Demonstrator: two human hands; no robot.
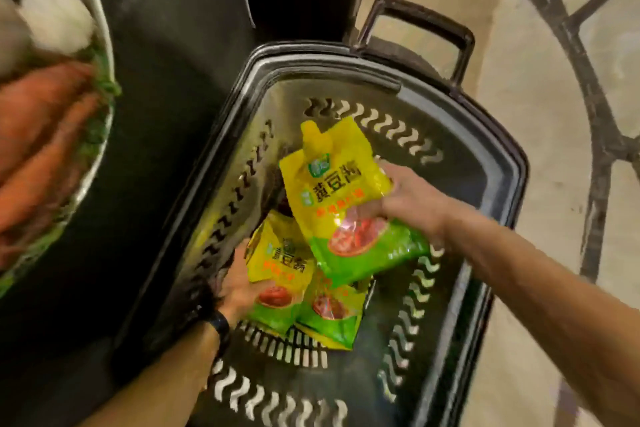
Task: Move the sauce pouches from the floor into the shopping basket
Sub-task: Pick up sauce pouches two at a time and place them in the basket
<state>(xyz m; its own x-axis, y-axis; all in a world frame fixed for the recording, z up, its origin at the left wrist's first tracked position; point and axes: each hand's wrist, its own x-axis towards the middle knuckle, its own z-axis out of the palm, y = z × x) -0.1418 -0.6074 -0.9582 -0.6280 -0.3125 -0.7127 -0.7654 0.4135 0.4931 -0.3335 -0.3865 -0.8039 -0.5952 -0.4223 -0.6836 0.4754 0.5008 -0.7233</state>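
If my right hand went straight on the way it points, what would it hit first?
Probably the basket's side wall, with the pouch that the right hand holds touching first; depth is unclear.

Both forearms extended; right grip (405, 198) clutches raised pouch (343, 191), left grip (239, 284) holds lower pouch (277, 267).

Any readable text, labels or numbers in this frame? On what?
"黄豆酱": large dark characters on the top pouch.
"黄豆酱": same characters on the left pouch, softer.
Orange line and green logo on both: too blurred to read.
Third pouch: print unreadable.
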